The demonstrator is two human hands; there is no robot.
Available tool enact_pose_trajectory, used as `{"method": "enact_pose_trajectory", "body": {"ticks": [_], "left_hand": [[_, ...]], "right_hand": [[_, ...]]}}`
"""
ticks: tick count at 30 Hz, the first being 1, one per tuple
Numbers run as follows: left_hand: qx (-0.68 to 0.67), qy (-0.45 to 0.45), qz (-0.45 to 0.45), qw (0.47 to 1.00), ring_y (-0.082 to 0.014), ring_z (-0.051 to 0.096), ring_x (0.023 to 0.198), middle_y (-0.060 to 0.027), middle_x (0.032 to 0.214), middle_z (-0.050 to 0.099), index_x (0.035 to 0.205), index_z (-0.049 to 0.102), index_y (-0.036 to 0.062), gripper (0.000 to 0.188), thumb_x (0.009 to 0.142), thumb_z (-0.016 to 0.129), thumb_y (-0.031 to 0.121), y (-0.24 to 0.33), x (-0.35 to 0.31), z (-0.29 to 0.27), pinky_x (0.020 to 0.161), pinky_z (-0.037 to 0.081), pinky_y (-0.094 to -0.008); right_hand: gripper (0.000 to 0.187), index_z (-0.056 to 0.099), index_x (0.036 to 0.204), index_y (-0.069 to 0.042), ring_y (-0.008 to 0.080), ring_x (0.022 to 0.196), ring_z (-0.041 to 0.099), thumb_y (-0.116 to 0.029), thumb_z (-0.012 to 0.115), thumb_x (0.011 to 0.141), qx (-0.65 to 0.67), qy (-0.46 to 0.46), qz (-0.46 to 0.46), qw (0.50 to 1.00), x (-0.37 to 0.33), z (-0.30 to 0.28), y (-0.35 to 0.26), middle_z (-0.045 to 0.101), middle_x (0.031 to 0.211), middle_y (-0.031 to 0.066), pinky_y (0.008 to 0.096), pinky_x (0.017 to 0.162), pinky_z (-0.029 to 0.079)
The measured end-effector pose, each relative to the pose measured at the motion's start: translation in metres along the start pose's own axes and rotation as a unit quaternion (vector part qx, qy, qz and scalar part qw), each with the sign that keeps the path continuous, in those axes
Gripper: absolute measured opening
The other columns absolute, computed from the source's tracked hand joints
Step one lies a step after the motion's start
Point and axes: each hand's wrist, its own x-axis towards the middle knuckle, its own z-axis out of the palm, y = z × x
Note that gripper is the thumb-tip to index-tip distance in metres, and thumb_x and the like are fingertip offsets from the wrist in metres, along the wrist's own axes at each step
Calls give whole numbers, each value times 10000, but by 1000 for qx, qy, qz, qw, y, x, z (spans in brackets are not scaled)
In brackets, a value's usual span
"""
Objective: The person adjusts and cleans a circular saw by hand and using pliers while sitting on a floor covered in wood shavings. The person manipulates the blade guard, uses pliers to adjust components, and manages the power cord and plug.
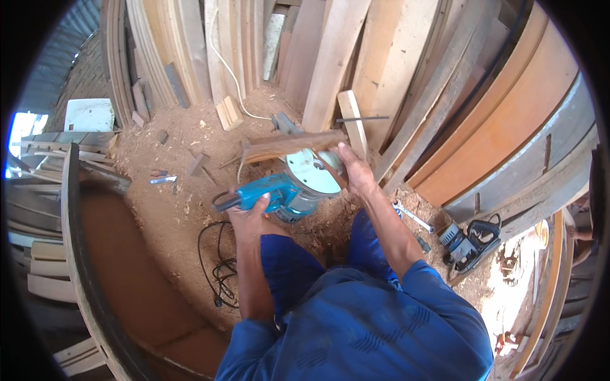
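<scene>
A person in a blue shirt [356, 324] holds a blue power tool [270, 192] up in front of the knees. The tool is tipped over, so its round, pale plate [311, 173] faces up. The left hand [246, 214] is wrapped around the tool's handle. The right hand [357, 173] is at the tool's right side, by the edge of the plate, with its fingers bent. Some of those fingers are hidden, so how tightly it holds on cannot be told.

A brown piece of wood [289, 145] lies just past the tool, on the side away from the person. Whether the two touch cannot be told. To the left of the tool, a hammer [198, 164] lies on the dusty ground [143, 162], which has wood bits all over it. A small thing with a blue and white handle [162, 180] lies farther left of the tool. A black cord [219, 270] lies in loops below the tool and to its left.

To the right of the tool, past the right arm, there is a shiny wrench [414, 217]. Farther right of the tool sits another power tool [469, 246], gray and black. Well past the blue one, a pale block of wood [229, 113] lies near many tall boards [337, 57] that lean side by side.
</scene>
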Motion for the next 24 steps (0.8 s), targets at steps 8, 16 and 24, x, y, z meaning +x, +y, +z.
{"method": "enact_pose_trajectory", "body": {"ticks": [8, 16, 24], "left_hand": [[-108, 61, 81, 989, -137, 615, 819, -55, 946, 630, 1111, 478, 60, 379, 854, 748, -10, 122, 8, -58, 739, 528, -285], [-151, 124, 44, 980, -180, 643, 807, -88, 885, 651, 1105, 525, 40, 328, 876, 757, 76, 81, -56, -96, 725, 562, -345], [-433, -116, 62, 892, -357, 546, 1211, -269, 1394, 509, 1440, 426, -6, 737, 918, 694, 440, 94, -54, -128, 982, 520, -533]], "right_hand": [[365, 652, 1054, 20, 113, 824, 601, -331, 555, 1056, -174, -88, -139, 971, -24, 147, -59, 672, 930, 59, 272, 754, 505], [430, 540, 694, -62, 65, 609, 379, -312, 574, 1042, -275, -108, -127, 947, -26, 138, -2, 448, 643, -52, 291, 531, 319], [217, 618, 962, 12, 87, 781, 531, -179, 547, 1034, -316, -120, -134, 932, -44, 170, -11, 612, 872, 24, 277, 695, 453]]}}
